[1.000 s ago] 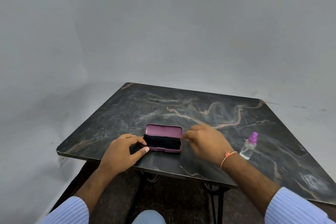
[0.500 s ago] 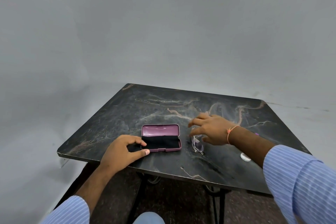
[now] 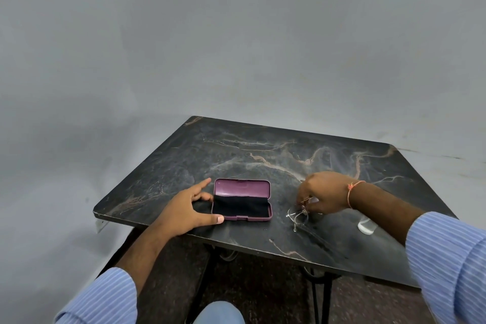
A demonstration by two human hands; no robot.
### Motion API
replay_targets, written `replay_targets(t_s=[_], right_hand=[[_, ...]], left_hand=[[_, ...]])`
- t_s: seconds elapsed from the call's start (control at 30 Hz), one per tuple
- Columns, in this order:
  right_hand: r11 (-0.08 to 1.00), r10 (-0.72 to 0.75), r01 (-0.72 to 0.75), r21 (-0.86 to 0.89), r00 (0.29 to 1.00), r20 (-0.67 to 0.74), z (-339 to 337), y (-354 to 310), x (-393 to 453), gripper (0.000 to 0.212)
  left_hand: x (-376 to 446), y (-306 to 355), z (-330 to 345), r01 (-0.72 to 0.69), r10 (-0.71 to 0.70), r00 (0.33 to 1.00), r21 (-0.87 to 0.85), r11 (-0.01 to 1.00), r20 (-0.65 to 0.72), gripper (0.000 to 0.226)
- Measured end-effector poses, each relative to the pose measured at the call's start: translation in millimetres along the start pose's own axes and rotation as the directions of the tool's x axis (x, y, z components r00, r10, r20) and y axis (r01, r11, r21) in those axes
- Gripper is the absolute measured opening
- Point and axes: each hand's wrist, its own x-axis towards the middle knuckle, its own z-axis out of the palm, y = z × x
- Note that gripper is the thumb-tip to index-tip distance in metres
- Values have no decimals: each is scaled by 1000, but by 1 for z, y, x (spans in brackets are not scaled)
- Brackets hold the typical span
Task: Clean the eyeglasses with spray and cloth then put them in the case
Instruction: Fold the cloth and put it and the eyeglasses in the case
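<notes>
A maroon eyeglass case lies open near the table's front edge, with a black cloth inside its lower half. My left hand rests at the case's left end, thumb against its front corner and fingers spread. To the right of the case, thin-framed eyeglasses lie on the table. My right hand pinches the glasses at their upper part. The clear spray bottle is mostly hidden behind my right forearm.
The dark marble-patterned table stands against grey walls. Its front edge runs just below my hands, with black metal legs under it. My knee shows at the bottom of the view.
My right hand left the case, moved right and took hold of the eyeglasses. My left hand's fingers spread out beside the case. My right forearm came to cover the spray bottle.
</notes>
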Motion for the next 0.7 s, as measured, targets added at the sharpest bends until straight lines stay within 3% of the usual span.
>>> replay_targets(t_s=[0.17, 0.27, 0.43, 0.7], right_hand=[[959, 88, -57, 279, 991, -99, -15, 4, -5, 13], [938, 138, -69, 340, 973, -184, -29, -15, 6, 14], [928, 244, -158, 338, 943, -228, -40, -67, 43, 22], [967, 250, -220, 128, 919, -304, -16, -116, 80, 18]], left_hand=[[1, 0, 1, -30, 31, 999, -38, 999, 13, 118], [1, -1, 2, -61, 61, 998, -43, 997, 18, 120], [-1, -2, 3, -86, 87, 996, -38, 996, 19, 119], [-2, -4, 4, -107, 106, 994, -30, 994, -14, 117]])
